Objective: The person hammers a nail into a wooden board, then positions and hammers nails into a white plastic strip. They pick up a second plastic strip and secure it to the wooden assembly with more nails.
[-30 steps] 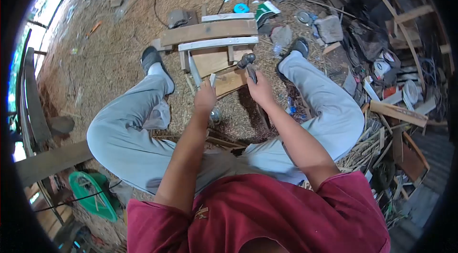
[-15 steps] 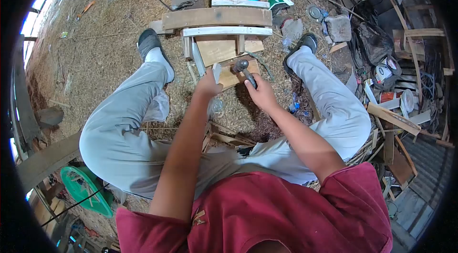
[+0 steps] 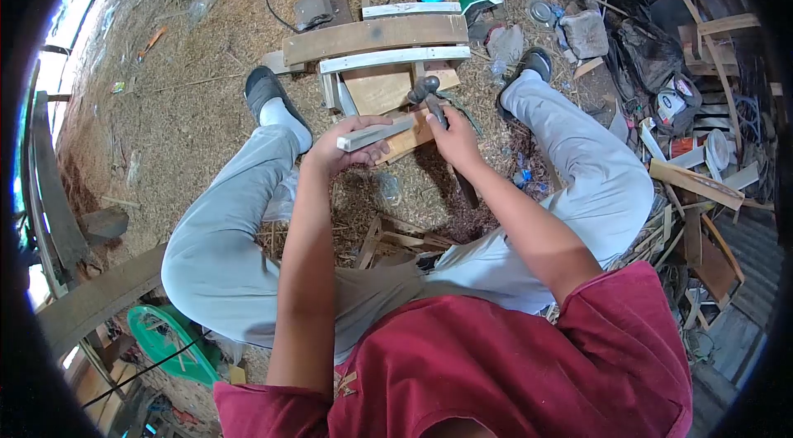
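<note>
While my left hand [image 3: 332, 153] has its grip clamped on a pale wood strip [image 3: 363, 135], the strip slants over a small board [image 3: 405, 143], on the near side of the slatted wooden frame [image 3: 376, 35] on the littered floor [image 3: 198, 74]. I can't tell whether its far end touches my right hand [image 3: 456, 143], whose grip is closed round a hammer [image 3: 426, 88]. I judge this a positioning step; moving on calls for a steady strip and fingers clear of the hammer's head.
</note>
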`<act>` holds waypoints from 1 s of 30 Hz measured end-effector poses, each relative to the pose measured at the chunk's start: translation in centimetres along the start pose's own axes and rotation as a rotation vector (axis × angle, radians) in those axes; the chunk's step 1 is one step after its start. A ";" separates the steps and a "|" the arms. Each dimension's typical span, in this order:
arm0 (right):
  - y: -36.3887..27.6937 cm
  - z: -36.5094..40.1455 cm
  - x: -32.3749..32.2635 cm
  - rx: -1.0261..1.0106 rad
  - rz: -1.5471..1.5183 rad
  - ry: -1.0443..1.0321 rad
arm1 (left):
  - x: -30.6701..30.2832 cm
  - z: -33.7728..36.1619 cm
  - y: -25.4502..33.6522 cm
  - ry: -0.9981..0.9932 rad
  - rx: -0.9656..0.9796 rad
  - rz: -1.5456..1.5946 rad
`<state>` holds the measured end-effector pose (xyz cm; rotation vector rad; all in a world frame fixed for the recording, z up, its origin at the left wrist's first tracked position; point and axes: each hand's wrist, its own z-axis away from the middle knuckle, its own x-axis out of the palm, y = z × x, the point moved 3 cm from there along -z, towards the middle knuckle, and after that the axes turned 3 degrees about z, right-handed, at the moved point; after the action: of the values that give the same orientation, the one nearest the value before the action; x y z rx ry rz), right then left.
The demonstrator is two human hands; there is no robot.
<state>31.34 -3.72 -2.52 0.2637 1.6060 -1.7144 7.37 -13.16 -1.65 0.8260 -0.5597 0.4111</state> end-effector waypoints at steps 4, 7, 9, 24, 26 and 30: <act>1.3 -0.8 0.5 -0.004 -0.083 0.032 | 0.4 0.1 -0.5 0.059 0.121 0.025; 1.8 -0.9 0.4 0.066 -0.095 0.008 | -1.4 -1.8 -2.7 0.043 0.226 -0.190; 1.8 -0.6 0.2 0.070 -0.093 0.018 | -1.6 -2.1 -3.0 0.101 0.267 -0.377; 1.1 -0.2 -0.7 0.099 -0.043 0.008 | -0.9 -4.1 -2.2 0.646 0.866 -0.577; 1.2 -0.3 -0.6 0.089 -0.054 0.022 | 0.7 -4.5 -2.5 0.740 1.048 -0.479; 2.2 -0.8 0.0 0.100 -0.092 0.014 | 1.2 -6.8 -1.1 0.652 1.099 0.249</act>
<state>32.47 -2.85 -4.34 0.2552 1.5655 -1.8699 10.96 -8.34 -5.31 1.5728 0.2444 1.2144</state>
